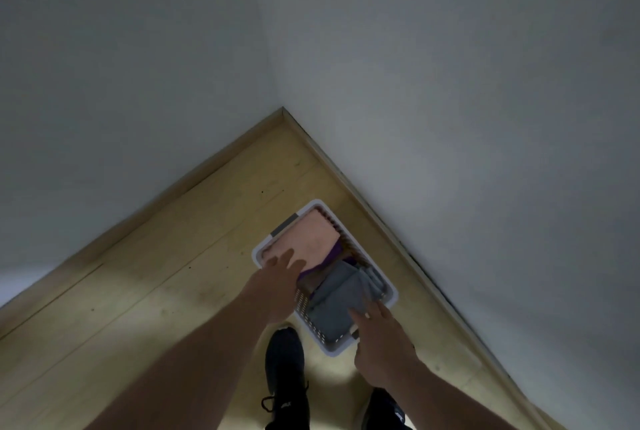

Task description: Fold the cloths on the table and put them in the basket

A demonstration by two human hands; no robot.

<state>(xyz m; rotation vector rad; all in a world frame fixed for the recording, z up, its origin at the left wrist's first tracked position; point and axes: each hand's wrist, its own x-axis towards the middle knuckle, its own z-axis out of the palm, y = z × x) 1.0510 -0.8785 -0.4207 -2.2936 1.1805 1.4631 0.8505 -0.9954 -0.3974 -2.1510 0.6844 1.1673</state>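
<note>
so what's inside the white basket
In the white basket: a pink cloth, a purple cloth showing beneath its edge, and a grey cloth. Anything under them is covered.

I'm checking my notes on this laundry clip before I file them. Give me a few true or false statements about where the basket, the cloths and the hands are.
1. The basket stands on the wooden floor near the corner of the room. True.
2. A pink cloth lies in the basket's far end. True.
3. The grey cloth lies on the floor beside the basket. False: it is inside the basket, at the near end.
4. The left hand grips a folded cloth. False: its fingers are stretched out over the pink cloth, holding nothing.
5. The right hand reaches the grey cloth's near edge with straight fingers. True.
</note>
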